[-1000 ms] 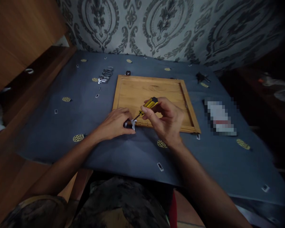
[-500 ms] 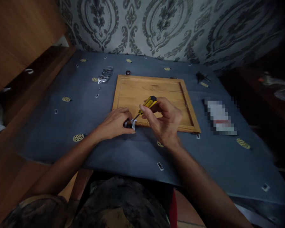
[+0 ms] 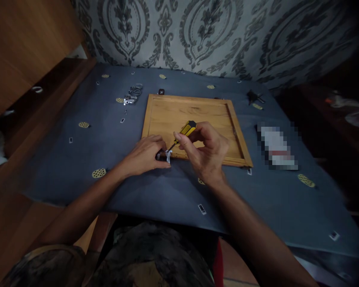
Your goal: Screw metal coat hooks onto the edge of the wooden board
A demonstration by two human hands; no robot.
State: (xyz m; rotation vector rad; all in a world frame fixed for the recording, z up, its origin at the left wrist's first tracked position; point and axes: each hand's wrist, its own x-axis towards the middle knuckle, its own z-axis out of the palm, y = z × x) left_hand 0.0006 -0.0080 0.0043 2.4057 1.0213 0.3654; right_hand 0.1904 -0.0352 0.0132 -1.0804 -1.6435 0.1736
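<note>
- Gripping the yellow-and-black screwdriver, the right hand slants it down to the small silver metal fitting.
- Left hand closes narrowly around that fitting, at the near edge of the framed, rectangular wooden panel on the blue-grey clothed tabletop.
- Danger: that slant could make the tip slip, jabbing the bracing fingers or scratching the panel.

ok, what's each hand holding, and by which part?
Right hand: yellow-black screwdriver, by the handle. Left hand: curled around the silver metal fitting at the near edge of the framed wooden panel; exact hold unclear.
</note>
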